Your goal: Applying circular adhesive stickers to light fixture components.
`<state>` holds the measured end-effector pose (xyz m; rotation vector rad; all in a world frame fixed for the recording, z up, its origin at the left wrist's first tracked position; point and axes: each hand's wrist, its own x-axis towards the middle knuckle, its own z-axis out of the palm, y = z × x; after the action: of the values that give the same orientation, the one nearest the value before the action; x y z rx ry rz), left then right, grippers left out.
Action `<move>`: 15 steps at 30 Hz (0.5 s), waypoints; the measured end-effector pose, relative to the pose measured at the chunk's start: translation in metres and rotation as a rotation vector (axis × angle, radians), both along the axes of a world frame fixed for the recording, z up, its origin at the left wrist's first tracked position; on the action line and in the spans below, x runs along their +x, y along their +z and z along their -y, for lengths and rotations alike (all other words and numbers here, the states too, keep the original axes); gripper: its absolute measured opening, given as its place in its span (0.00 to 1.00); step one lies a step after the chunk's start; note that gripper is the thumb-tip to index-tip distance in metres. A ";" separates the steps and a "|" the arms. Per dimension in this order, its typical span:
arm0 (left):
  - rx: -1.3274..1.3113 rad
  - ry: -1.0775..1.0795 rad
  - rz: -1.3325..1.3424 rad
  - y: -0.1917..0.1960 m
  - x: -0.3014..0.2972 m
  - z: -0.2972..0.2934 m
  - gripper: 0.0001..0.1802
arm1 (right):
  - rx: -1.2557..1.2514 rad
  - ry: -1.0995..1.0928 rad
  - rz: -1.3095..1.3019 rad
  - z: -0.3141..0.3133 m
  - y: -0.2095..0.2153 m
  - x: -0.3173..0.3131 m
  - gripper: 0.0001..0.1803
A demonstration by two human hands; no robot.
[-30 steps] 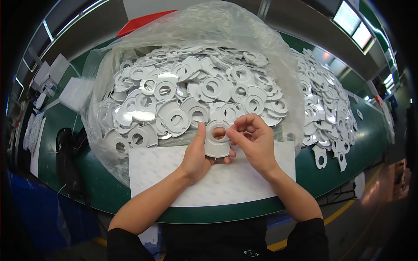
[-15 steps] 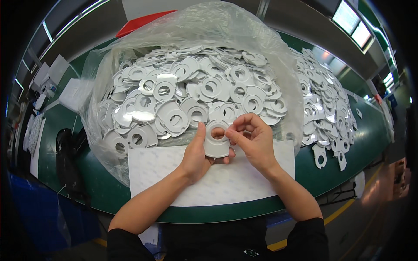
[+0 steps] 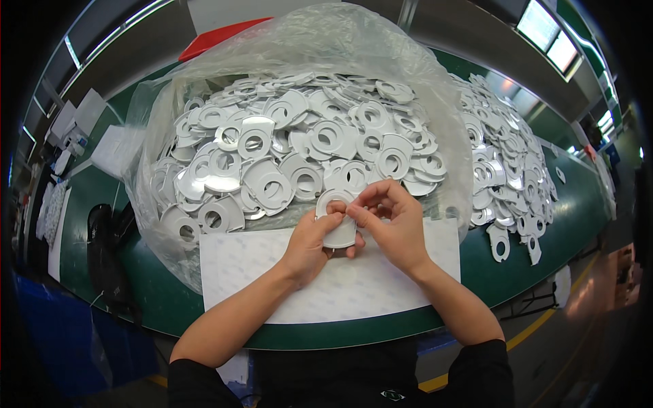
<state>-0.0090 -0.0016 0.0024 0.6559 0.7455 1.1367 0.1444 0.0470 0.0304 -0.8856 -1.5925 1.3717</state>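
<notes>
Hands both pinch one white ring piece (image 3: 338, 216): left hand (image 3: 311, 243) under, right hand (image 3: 391, 224) w/ fingertips on top, above white sheet (image 3: 340, 285).

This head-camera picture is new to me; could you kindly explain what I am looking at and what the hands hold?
The camera sits on a person's head and looks down, so the forearms enter from below and straight edges bend near the rim. No machine here: the left hand and right hand together hold one white flat ring-shaped piece by the fingers. Beneath them a white sheet lies on a green table. Behind is a clear plastic bag heaped with similar white pieces; a loose pile of pieces lies to the right.
</notes>
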 end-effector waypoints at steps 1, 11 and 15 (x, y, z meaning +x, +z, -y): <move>0.000 0.000 0.000 0.000 0.001 0.000 0.15 | 0.000 0.000 0.000 0.000 -0.002 0.000 0.09; 0.018 0.050 0.069 0.001 0.001 0.001 0.16 | 1.063 -0.143 0.375 -0.004 -0.004 0.007 0.18; 0.057 0.051 0.056 -0.002 0.000 0.001 0.16 | 1.159 -0.333 0.477 0.000 0.007 -0.001 0.16</move>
<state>-0.0089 -0.0026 0.0008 0.6533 0.6874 1.2224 0.1429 0.0473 0.0376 -0.6767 -2.0580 -0.1224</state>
